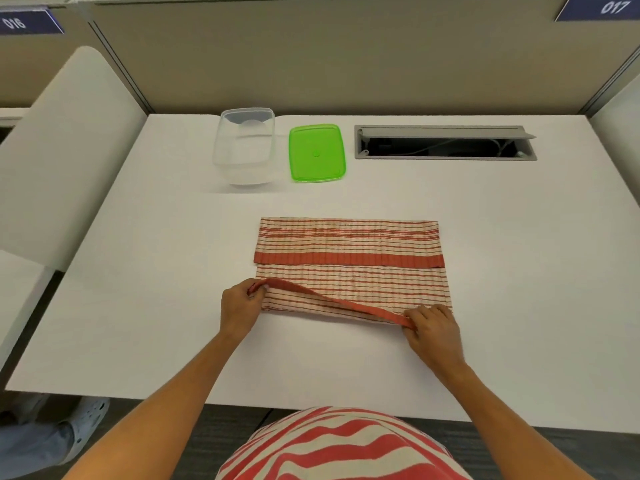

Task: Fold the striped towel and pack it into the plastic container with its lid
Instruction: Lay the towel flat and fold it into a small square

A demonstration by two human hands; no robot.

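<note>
So, far left: white curved divider panel (pixel 69 150) beside the white desk (pixel 156 254), blue "016" tag (pixel 20 23) up top, someone's grey clog (pixel 90 415) on the floor below the desk edge

Left hand (pixel 239 306) is closed in a pinch on the near left corner of the striped towel (pixel 349 271), lifted slightly off the desk

Clear plastic container (pixel 244 147) sits open and upright at the back of the desk, left of centre; green lid (pixel 317 152) lies flat just beside it on the right, not touching

Towel lies mid-desk, well apart from the container, nearer the person. Cream with thin red-orange stripes running lengthwise, ribbed texture, solid red-orange band at each hem. Far part already folded over toward the person, its red hem crossing the middle left to right. Near hem is raised off the desk as a red strip that sags from the left hand down to the right hand

Right hand (pixel 433 330) is closed on the near right corner, held low, close to the desk surface

Grey cable slot (pixel 445 143) with its flap open at the back right, blue "017" tag (pixel 611 8) above it. Person's red and cream striped shirt (pixel 343 445) at the bottom edge
</note>
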